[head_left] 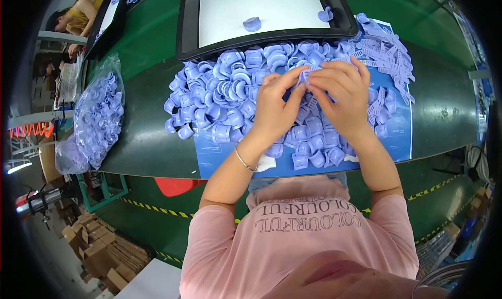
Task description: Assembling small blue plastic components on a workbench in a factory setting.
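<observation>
Fingertips of both my hands meet over the pile and pinch a small periwinkle plastic part [304, 77], which they partly cover. My left hand [276, 104] grips it from the left with thumb and index finger. From the right, my right hand [342, 95] closes thumb and fingers on it. Around and beneath the hands spreads a heap of curved periwinkle plastic pieces [230, 82]. More flat, slotted periwinkle strips [384, 50] lie piled to the right of my right hand.
A black-rimmed tray [272, 36] with a white bed stands beyond the heap, holding two loose parts. Blue sheets [400, 137] cover part of the dark green table [149, 118]. At left sits a clear bag [99, 116] of periwinkle parts. Another person [78, 16] is at far left.
</observation>
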A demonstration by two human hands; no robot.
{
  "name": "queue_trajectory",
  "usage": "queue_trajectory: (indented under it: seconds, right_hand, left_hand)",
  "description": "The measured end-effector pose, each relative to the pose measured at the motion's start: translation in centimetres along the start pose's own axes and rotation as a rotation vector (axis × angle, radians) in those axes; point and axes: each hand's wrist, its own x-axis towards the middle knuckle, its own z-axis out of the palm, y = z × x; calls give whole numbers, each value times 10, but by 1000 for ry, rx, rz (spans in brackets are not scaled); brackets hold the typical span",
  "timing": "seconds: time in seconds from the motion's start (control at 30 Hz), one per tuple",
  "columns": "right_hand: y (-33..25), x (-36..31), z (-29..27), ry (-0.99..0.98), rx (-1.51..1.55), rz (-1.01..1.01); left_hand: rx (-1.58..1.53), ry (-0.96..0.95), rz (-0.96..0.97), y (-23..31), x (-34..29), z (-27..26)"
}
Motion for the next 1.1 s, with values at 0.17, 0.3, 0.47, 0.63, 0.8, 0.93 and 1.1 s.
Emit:
queue_trajectory:
  seconds: [0.17, 0.3, 0.47, 0.63, 0.8, 0.93, 1.1]
  right_hand:
    - [-4, 0, -3, -1, -29, -42]
    - [-5, 1, -5, 34, -59, -12]
    - [-4, 2, -6, 41, -85, -5]
    - [-3, 1, -5, 7, -58, 2]
    - [3, 5, -9, -32, 22, 99]
    - [4, 5, -8, -63, 161, 133]
    - [2, 2, -6, -39, 304, 261]
  left_hand:
    - [-48, 64, 47, 1, 1, 2]
    - [-30, 83, 68, 1, 2, 5]
    - [25, 132, 133, 2, 2, 5]
    - [26, 122, 168, 1, 3, 4]
    - [-19, 30, 70, 5, 2, 1]
    - [-598, -28, -133, 4, 1, 1]
    - [-855, -99, -203, 8, 1, 0]
